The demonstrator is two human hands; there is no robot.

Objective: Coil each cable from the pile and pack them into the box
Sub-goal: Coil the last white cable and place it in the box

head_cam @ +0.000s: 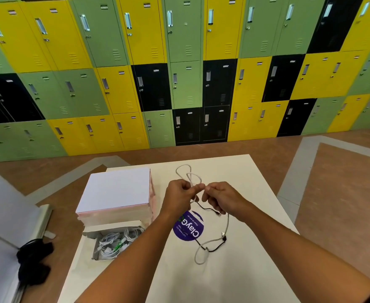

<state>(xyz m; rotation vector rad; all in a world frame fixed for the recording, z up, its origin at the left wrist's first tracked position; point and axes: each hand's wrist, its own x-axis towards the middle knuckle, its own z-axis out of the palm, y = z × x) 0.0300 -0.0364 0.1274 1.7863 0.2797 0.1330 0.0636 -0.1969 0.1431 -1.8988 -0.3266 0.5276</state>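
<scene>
1. Head view: the left hand (179,194) and right hand (219,199) meet above the table (245,270). Both pinch the grey cable (188,173) with curled fingers.
2. Its loops stick out beyond the hands, and its tail drops to the table.
3. A black cable (210,248) lies across that tail, beside a purple sticker (188,226).
4. The open box (88,234), at left, holds white cables.

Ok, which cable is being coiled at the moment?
The pale grey cable, pinched between the left hand and right hand, with loops above them. The black cable lies on the table, and the white cables sit in the box.
</scene>
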